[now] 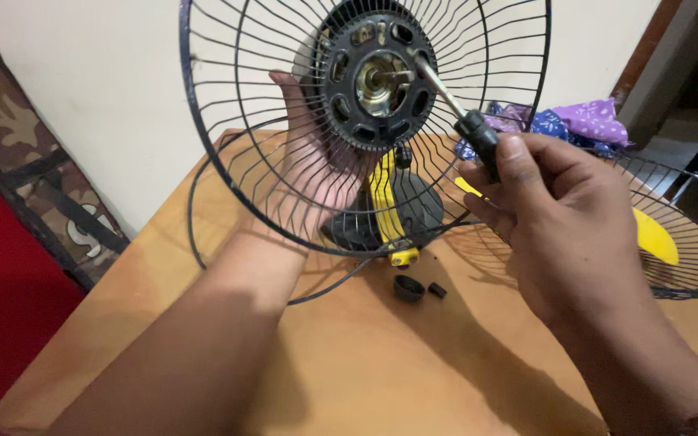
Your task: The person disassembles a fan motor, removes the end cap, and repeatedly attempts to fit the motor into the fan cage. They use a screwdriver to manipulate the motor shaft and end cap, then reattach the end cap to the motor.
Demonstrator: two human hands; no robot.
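A table fan with a yellow and black base (389, 211) stands on a wooden table (365, 363). Its black wire rear guard (228, 121) is mounted around the black motor hub (377, 77). My left hand (313, 149) reaches behind the guard, palm against the back of the motor. My right hand (543, 210) grips a black-handled screwdriver (470, 125); its metal shaft passes through the wires, tip at the hub near the spindle.
A small black cap (408, 287) and a smaller black piece (437, 290) lie on the table before the base. A second wire guard (688, 242) with a yellow blade (656, 238) lies at right. Purple and blue cloth (583, 121) sits behind. A camouflage bag (18, 161) leans at left.
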